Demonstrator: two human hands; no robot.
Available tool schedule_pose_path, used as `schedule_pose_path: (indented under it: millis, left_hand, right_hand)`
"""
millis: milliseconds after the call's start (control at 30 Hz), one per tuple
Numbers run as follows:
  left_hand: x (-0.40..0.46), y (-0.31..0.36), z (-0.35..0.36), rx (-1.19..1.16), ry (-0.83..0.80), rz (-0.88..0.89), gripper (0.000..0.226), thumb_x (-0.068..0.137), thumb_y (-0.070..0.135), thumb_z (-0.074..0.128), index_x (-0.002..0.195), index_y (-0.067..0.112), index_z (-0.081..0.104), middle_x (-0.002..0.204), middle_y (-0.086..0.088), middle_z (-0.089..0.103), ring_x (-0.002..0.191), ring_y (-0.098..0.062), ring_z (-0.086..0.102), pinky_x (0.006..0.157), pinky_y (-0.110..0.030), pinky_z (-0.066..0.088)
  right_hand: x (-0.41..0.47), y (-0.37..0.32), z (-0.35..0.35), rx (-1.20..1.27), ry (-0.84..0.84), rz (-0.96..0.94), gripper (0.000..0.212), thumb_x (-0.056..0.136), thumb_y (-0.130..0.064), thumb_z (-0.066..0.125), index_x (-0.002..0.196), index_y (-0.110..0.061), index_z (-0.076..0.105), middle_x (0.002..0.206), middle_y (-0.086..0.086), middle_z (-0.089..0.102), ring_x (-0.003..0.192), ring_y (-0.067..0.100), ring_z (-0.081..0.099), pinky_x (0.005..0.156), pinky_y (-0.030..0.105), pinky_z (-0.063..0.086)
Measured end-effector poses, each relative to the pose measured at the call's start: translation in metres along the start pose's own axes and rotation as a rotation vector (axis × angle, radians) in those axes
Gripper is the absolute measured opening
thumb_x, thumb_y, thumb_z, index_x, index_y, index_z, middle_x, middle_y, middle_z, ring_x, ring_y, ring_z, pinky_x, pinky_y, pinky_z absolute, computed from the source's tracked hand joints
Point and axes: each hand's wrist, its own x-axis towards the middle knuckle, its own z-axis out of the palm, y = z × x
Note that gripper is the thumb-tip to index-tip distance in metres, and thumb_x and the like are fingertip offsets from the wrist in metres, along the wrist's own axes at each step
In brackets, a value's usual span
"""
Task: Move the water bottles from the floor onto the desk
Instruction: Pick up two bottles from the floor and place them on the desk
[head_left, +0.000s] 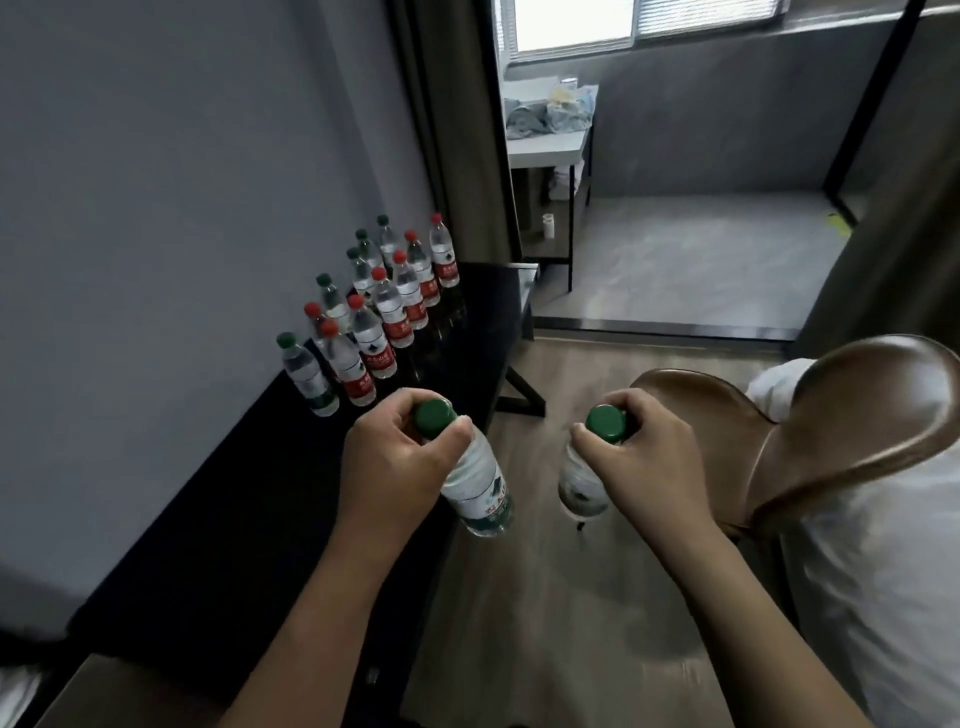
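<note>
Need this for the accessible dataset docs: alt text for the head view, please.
Seen from above, a person's left hand and right hand each grip a green-capped water bottle by its neck, the left bottle at the black desk edge, the right bottle over wood floor. Red- and green-capped bottles stand along the desk's wall side; a brown chair sits right.

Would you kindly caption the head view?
Both hands carry green-capped water bottles toward the bottle-lined black desk.

Both forearms reach forward — left hand (395, 457) and right hand (644, 457) curled tight (thumbs inward), knuckles up.
</note>
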Motion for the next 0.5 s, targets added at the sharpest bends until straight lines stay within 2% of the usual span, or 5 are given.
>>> schedule_pose_path:
  millis: [100, 233, 367, 500]
  left_hand:
    - [0.037, -0.014, 0.024, 0.005, -0.029, -0.043, 0.009, 0.076, 0.027, 0.077, 0.075, 0.025, 0.068, 0.071, 0.005, 0.068, 0.065, -0.011, 0.066, 0.061, -0.028, 0.057]
    - [0.099, -0.034, 0.052, 0.029, -0.055, -0.073, 0.012, 0.077, 0.023, 0.079, 0.074, 0.025, 0.068, 0.070, 0.006, 0.069, 0.065, -0.010, 0.067, 0.064, -0.035, 0.059]
    - [0.173, -0.046, 0.063, 0.024, -0.041, -0.045, 0.012, 0.075, 0.035, 0.076, 0.076, 0.026, 0.067, 0.071, 0.007, 0.068, 0.065, -0.009, 0.065, 0.060, -0.027, 0.055]
    - [0.234, -0.061, 0.072, 0.013, 0.022, -0.032, 0.013, 0.078, 0.028, 0.078, 0.079, 0.026, 0.066, 0.073, 0.007, 0.066, 0.063, -0.008, 0.061, 0.055, -0.017, 0.048]
  right_hand:
    - [0.038, 0.021, 0.016, -0.040, -0.043, 0.061, 0.017, 0.072, -0.028, 0.076, 0.072, -0.030, 0.059, 0.065, -0.014, 0.061, 0.070, -0.005, 0.058, 0.050, 0.011, 0.038]
    - [0.097, 0.039, 0.049, -0.078, -0.093, 0.101, 0.014, 0.069, -0.030, 0.075, 0.070, -0.027, 0.061, 0.064, -0.012, 0.063, 0.065, 0.001, 0.059, 0.053, 0.020, 0.041]
    - [0.173, 0.031, 0.083, -0.101, -0.120, 0.057, 0.015, 0.070, -0.033, 0.074, 0.071, -0.027, 0.060, 0.066, -0.012, 0.063, 0.066, 0.003, 0.059, 0.058, 0.028, 0.047]
    - [0.242, 0.017, 0.117, -0.090, -0.136, -0.024, 0.018, 0.070, -0.034, 0.074, 0.072, -0.031, 0.057, 0.067, -0.014, 0.062, 0.067, 0.000, 0.059, 0.059, 0.025, 0.045]
